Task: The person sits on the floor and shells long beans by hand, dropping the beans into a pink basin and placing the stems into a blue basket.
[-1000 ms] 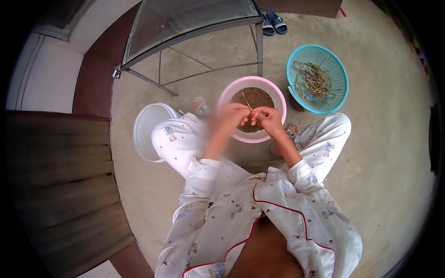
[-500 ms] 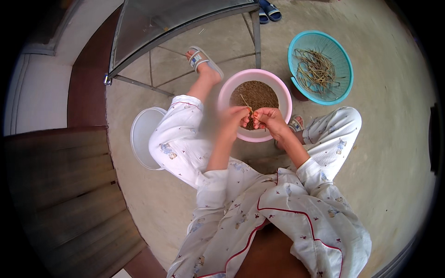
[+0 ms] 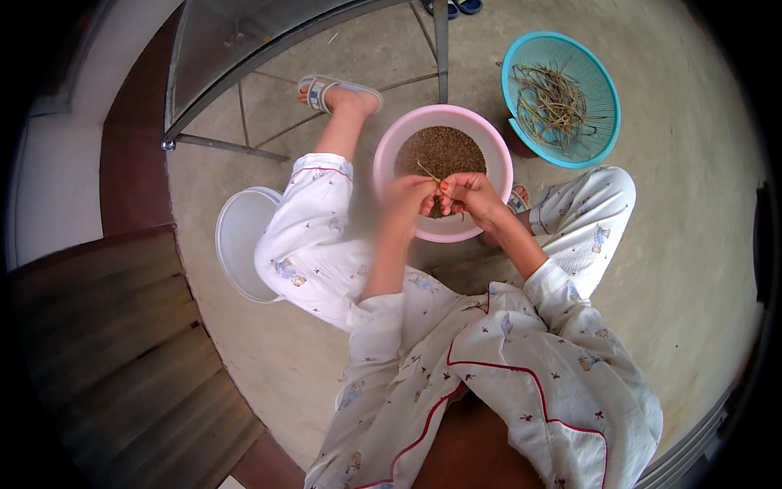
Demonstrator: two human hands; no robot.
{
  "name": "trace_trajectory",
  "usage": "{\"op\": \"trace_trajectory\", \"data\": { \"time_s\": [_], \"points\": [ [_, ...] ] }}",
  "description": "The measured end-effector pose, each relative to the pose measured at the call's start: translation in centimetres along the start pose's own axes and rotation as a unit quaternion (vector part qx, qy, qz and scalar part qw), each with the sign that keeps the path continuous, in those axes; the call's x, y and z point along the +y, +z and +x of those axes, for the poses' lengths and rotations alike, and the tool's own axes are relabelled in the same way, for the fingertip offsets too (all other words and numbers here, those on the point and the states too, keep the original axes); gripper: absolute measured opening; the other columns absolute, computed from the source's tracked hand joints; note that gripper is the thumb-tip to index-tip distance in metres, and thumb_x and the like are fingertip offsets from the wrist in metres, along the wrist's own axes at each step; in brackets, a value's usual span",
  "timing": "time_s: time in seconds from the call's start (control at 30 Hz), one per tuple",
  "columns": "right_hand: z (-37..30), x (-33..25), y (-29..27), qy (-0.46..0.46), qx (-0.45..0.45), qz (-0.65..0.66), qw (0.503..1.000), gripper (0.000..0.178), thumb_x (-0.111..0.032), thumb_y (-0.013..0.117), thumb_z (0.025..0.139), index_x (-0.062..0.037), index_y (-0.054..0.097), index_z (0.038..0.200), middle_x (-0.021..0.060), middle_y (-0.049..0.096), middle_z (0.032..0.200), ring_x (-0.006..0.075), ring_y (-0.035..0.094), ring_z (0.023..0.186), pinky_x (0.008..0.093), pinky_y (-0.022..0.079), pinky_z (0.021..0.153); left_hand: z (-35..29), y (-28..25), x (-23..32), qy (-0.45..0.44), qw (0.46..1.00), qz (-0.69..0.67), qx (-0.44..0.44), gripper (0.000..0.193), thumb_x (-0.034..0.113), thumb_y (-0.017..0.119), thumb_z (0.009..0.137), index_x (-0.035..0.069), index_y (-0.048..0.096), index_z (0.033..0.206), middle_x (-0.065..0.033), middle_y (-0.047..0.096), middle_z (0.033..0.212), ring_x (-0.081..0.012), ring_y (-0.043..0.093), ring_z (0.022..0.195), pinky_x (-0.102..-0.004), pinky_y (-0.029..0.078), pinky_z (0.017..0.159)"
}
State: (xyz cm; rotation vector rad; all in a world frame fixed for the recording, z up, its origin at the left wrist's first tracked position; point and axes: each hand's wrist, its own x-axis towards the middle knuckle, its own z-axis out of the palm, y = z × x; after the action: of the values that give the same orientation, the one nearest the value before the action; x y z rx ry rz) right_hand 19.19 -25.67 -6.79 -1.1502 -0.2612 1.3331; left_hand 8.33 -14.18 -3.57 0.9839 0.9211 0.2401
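Over a pink basin (image 3: 440, 109), both my hands are closed with their fingertips meeting. My left hand (image 3: 407, 197), partly blurred, and my right hand (image 3: 474, 198) pinch a thin, dry, yellowish-brown stalk (image 3: 425, 169) between them. One end of it sticks up past my fingers toward the far side. Small brown grains or seeds (image 3: 452, 148) cover the bottom of the basin; I cannot make out their exact kind. Beyond the basin to the right, a teal plastic basket (image 3: 613, 106) holds a loose heap of similar dry stalks (image 3: 554, 104).
A white bucket (image 3: 242, 244) is beside my left knee. At the far left a metal-framed table (image 3: 442, 57) has its leg close behind the basin. Dark blue slippers (image 3: 456, 7) lie at the far edge. Brown panelling (image 3: 106, 342) borders the left side.
The whole view has shifted a little, so the basin and basket sit higher in the picture. My fingertips have drawn closer together on the stalk.
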Motion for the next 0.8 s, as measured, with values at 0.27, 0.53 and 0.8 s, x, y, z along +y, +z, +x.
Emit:
{"op": "trace_trajectory", "data": {
  "time_s": [0.27,0.53,0.8],
  "points": [
    [3.2,1.3,-2.2,0.1,-0.06,0.01,0.993,0.03,-0.033,0.059,0.089,-0.0087,0.056,0.072,-0.0054,0.046,0.062,0.0032,0.042,0.049,0.0178,0.027,0.039,2.8,-0.3,-2.0,0.021,0.99,0.137,-0.011,0.006,0.006,0.067,0.075,0.0,0.066,0.077,-0.0033,0.062,0.065,-0.0054,0.051,0.051,-0.0183,0.036,0.044],
    [4.7,2.8,-2.0,0.028,-0.007,-0.022,0.999,0.04,-0.037,0.05,0.093,-0.0048,0.057,0.07,-0.003,0.045,0.059,0.0041,0.038,0.046,0.0202,0.025,0.039,4.0,-0.6,-0.8,0.03,0.978,0.202,-0.03,0.007,0.006,0.068,0.073,0.0,0.067,0.076,-0.0023,0.063,0.065,-0.0049,0.051,0.052,-0.0179,0.036,0.045],
    [5.3,2.2,-1.3,-0.009,-0.005,-0.099,0.995,0.04,-0.033,0.043,0.096,-0.0007,0.059,0.079,0.0006,0.051,0.062,0.0075,0.046,0.052,0.0221,0.036,0.045,5.5,-2.0,-0.9,-0.019,0.99,0.136,-0.035,0.006,0.001,0.064,0.074,-0.002,0.066,0.079,-0.0049,0.062,0.065,-0.0063,0.051,0.051,-0.0185,0.036,0.044]
  ]
}}
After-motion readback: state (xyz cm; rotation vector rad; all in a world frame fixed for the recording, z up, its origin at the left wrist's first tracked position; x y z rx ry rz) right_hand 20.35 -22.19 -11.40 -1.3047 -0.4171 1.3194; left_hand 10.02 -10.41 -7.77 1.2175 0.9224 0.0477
